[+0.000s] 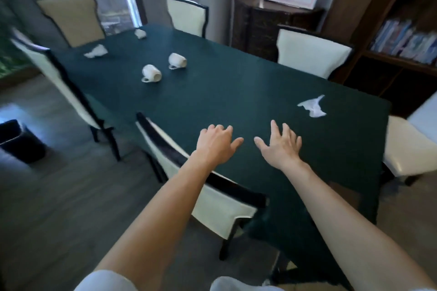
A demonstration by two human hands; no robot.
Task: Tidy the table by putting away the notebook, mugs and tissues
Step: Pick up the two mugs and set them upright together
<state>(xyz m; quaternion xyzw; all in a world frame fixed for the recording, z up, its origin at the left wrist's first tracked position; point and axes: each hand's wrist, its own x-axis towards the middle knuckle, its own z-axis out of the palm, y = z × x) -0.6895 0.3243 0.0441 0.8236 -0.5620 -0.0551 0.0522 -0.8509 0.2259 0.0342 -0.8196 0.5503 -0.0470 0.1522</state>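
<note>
Two white mugs lie on their sides on the dark green table (pixel 236 92): one mug (pixel 151 73) nearer the left edge, the other mug (pixel 177 60) just behind it. Crumpled white tissues lie scattered: one tissue (pixel 312 106) at the right, a second tissue (pixel 96 51) at the far left, a third tissue (pixel 140 33) at the far end. My left hand (pixel 216 144) and my right hand (pixel 281 143) hover over the near part of the table, palms down, fingers spread, holding nothing. No notebook shows.
Cream chairs with dark frames ring the table; one chair (pixel 212 196) stands right below my left arm. A black bin (pixel 20 140) sits on the floor at the left. A bookshelf (pixel 402 40) and a dark cabinet (pixel 262 21) stand behind the table at the right.
</note>
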